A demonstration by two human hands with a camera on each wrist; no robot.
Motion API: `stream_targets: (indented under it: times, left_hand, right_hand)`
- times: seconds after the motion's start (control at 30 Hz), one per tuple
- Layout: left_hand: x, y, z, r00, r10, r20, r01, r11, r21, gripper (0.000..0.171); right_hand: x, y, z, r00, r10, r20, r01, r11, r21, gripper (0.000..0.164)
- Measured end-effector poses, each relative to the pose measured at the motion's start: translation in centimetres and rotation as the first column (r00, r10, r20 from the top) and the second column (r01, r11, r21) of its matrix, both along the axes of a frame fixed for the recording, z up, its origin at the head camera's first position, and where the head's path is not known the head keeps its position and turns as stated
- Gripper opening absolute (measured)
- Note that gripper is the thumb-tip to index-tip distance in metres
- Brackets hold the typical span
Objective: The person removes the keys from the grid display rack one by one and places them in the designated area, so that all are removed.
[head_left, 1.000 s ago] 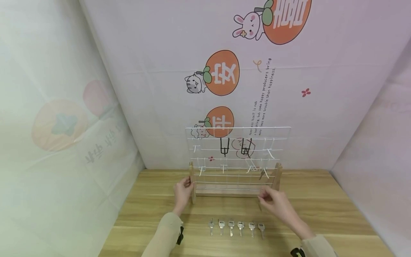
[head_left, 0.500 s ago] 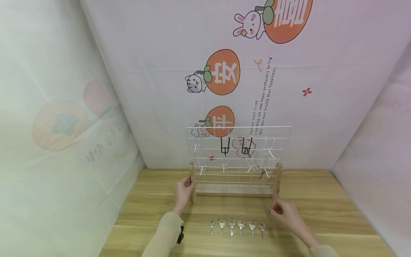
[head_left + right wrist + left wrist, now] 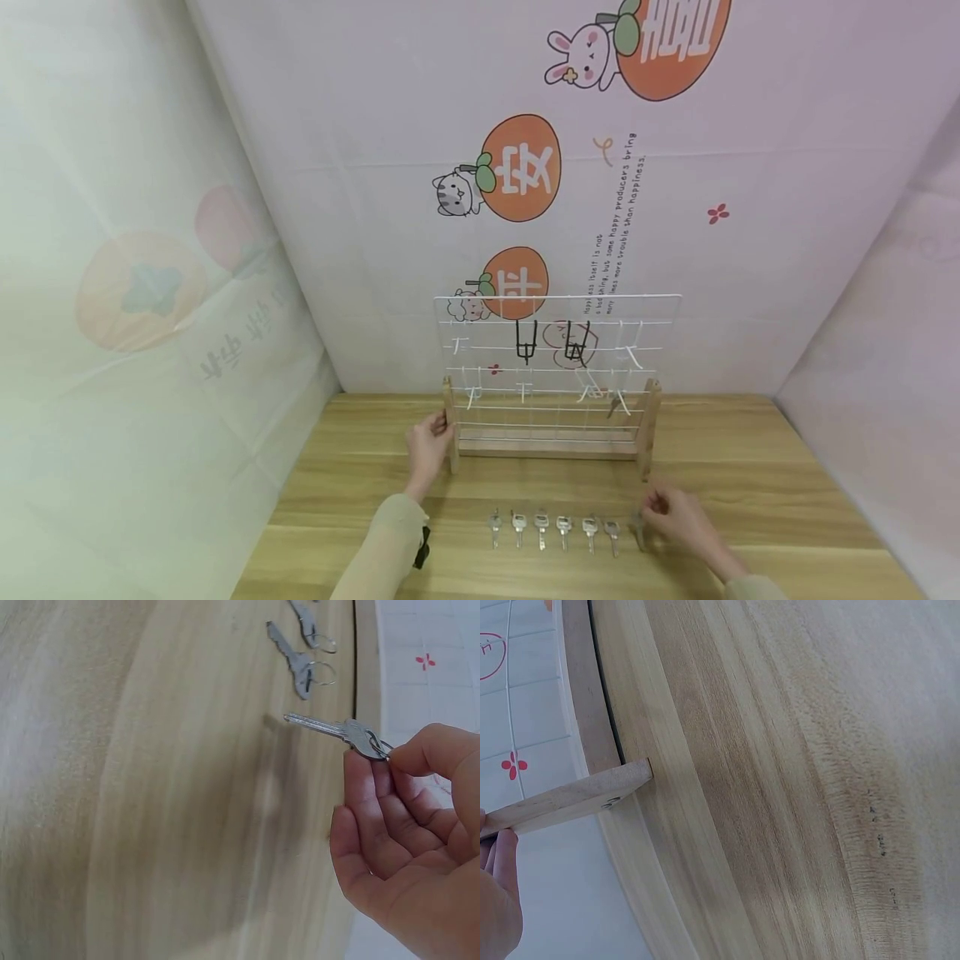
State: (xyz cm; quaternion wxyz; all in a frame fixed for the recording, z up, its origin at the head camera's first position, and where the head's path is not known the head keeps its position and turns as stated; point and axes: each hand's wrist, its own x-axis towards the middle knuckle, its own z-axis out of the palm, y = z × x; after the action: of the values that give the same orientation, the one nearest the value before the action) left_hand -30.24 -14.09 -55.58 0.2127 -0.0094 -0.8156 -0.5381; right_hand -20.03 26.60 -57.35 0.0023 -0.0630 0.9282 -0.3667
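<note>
My right hand (image 3: 678, 518) pinches a silver key (image 3: 356, 737) by its small ring between thumb and fingers, at the right end of a row of keys. In the right wrist view the key points away from the fingertips, over the wood, casting a shadow there. My left hand (image 3: 429, 450) grips the left wooden post (image 3: 570, 796) of a white wire grid rack (image 3: 555, 441). Several silver keys lie side by side in front of the rack, among them the rightmost key (image 3: 612, 533). One more key (image 3: 616, 406) hangs low on the rack's right side.
Black hooks (image 3: 526, 342) and white hooks (image 3: 628, 354) stick out from the grid. The right wooden post (image 3: 647, 429) stands close behind my right hand. Printed cloth (image 3: 750, 317) closes off the wood-grain table (image 3: 720, 450) at the back and sides.
My right hand has moved right and toward me, from the front of the rack to the end of the key row, still holding the key. The left hand stays on the post.
</note>
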Motion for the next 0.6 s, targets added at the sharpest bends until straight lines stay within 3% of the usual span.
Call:
stream_targets:
  times: [0.6]
  left_hand:
    - [0.0, 0.0, 0.0, 1.000, -0.008, -0.003, 0.008, 1.000, -0.018, 0.025]
  right_hand:
    - [-0.6, 0.3, -2.1, 0.999, 0.040, 0.008, -0.040, 0.999, -0.019, 0.006]
